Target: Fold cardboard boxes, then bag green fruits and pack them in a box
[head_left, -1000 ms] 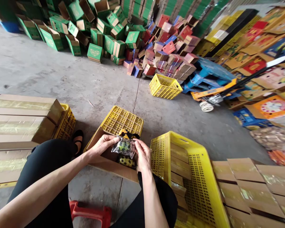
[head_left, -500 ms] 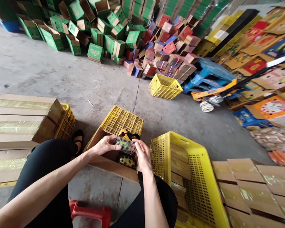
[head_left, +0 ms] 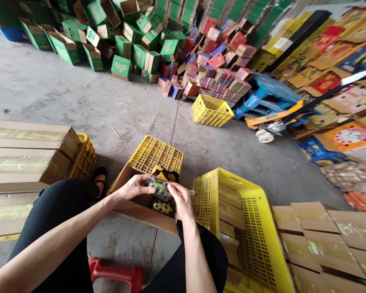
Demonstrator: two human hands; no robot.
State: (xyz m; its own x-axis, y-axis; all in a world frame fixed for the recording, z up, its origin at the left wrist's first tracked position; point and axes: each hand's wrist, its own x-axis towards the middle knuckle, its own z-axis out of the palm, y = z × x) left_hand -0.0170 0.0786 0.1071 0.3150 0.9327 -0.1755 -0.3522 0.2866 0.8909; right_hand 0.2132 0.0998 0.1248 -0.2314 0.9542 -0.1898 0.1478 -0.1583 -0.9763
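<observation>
Between my two hands is a clear plastic-wrapped green and black item [head_left: 159, 187]; what is inside the wrap is too small to name. My left hand [head_left: 136, 186] pinches its left end, thumb in front. On its right end, the fingers and thumb of my right hand [head_left: 180, 198] are closed. Both hold it over an open cardboard box [head_left: 143, 215]. Just below it, a wrapped yellow item with black spots [head_left: 162, 207] lies in the box. A yellow and black object [head_left: 165, 173], its kind unclear, sits behind my hands, by the upturned yellow crate [head_left: 155, 152].
At right stands a large yellow crate [head_left: 259, 228] with cardboard cartons [head_left: 232, 203] inside. Taped cartons lie at left [head_left: 27, 158] and far right [head_left: 326, 232]. A red stool [head_left: 116, 272] is below. Farther off are a small yellow crate [head_left: 212, 110] and a pallet jack [head_left: 271, 122].
My right hand has shifted slightly left, its fingers closing in along the wrapped item's right end. My left hand keeps its hold.
</observation>
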